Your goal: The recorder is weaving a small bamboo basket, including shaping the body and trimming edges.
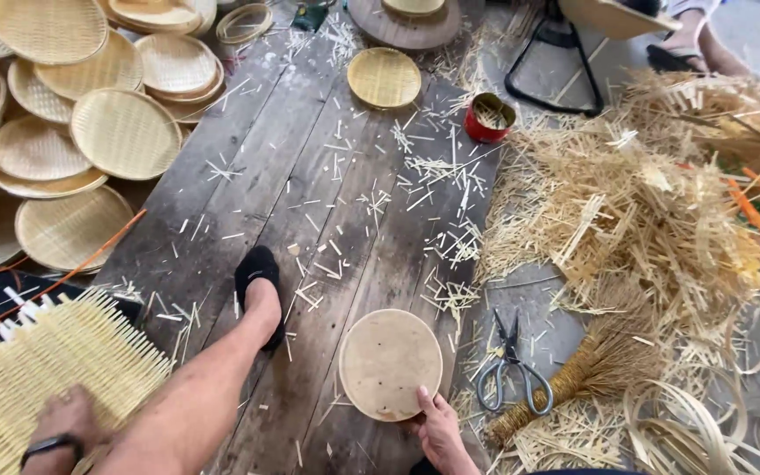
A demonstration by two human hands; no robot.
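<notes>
The right hand point(443, 433) rests on the near edge of a round wooden disc point(390, 363) lying flat on the plank floor point(310, 176), thumb on its top face and the other fingers hidden beneath (so whether they pinch it I cannot tell). The left hand point(63, 422) presses down, fingers curled, on a square woven bamboo mat point(54, 369) at the lower left. Scissors point(510, 369) lie just right of the disc, beside a small straw broom point(591, 374); a socked foot point(259, 290) lies between the hands.

I see no labels, signs or screens here. The nearest to a package is a small round red tin point(489, 118), open-topped, just right of the small round woven bamboo tray point(383, 77).
</notes>
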